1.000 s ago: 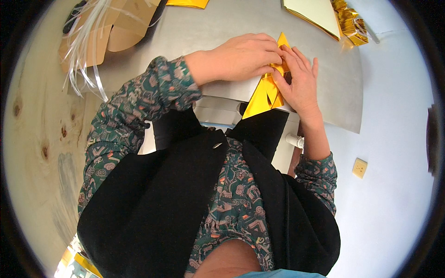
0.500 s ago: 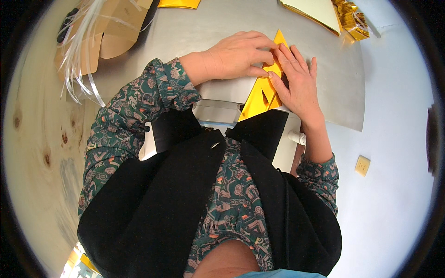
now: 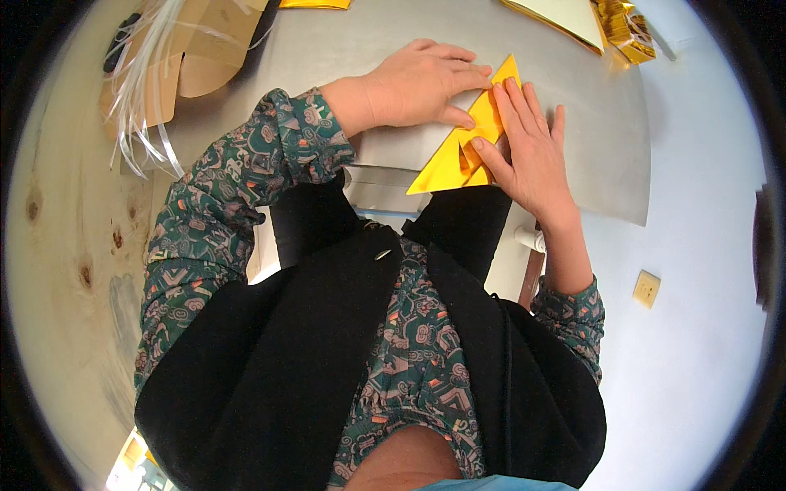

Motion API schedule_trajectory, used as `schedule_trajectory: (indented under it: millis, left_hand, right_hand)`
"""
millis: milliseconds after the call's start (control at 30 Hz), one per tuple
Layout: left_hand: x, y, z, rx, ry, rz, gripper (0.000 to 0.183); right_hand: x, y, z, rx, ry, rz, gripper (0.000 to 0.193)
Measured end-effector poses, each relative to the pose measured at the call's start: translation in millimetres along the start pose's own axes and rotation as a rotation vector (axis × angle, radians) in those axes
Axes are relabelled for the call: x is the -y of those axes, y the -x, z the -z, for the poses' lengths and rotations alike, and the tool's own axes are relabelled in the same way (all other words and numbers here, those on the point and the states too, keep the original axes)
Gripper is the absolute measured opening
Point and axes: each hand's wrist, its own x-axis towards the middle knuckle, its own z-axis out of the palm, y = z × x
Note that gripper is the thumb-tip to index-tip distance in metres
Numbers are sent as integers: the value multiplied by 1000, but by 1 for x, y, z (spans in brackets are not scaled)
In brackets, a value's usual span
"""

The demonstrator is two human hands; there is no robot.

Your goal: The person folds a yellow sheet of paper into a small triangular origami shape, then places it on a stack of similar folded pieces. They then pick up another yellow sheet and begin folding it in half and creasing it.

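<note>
A folded sheet of shiny gold paper (image 3: 483, 123) forms a long slanted triangle on the grey metal tabletop (image 3: 598, 155). Its lower corner sticks out over the near edge, above my lap. My left hand (image 3: 422, 84) rests along the paper's left edge, with the thumb and fingertips touching it and the fingers apart. Stretched nearly flat, my right hand (image 3: 528, 147) presses on the right side, its thumb on the lower folds. Small raised flaps show near that thumb. The paper under my right palm is hidden.
At the far left stands an opened cardboard box (image 3: 139, 94) with white plastic strips (image 3: 151, 106) draped over it. Gold-edged sheets (image 3: 565, 23) and a gold foil bundle (image 3: 626, 34) lie far right. Another gold piece (image 3: 315, 3) is at the top. A wall socket (image 3: 646, 289) is at right.
The gold paper has turned a little and its lower corner has moved up and left. My left fingers have gone from curled over the folds to stretched along the left edge.
</note>
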Motion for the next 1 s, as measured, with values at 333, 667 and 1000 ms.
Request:
schedule_trajectory:
  millis: [333, 667, 1000]
  left_hand:
    - [15, -14, 8, -2, 58, -163, 61]
    - [22, -13, -6, -7, 72, -120, 62]
    - [19, -16, -1, 74, 39, -58, 60]
  right_hand:
    - [-25, -24, -2, 33, -3, 112, 82]
    - [-35, -33, -9, 46, -36, 120, 84]
    - [-28, -27, -11, -20, -15, 81, 82]
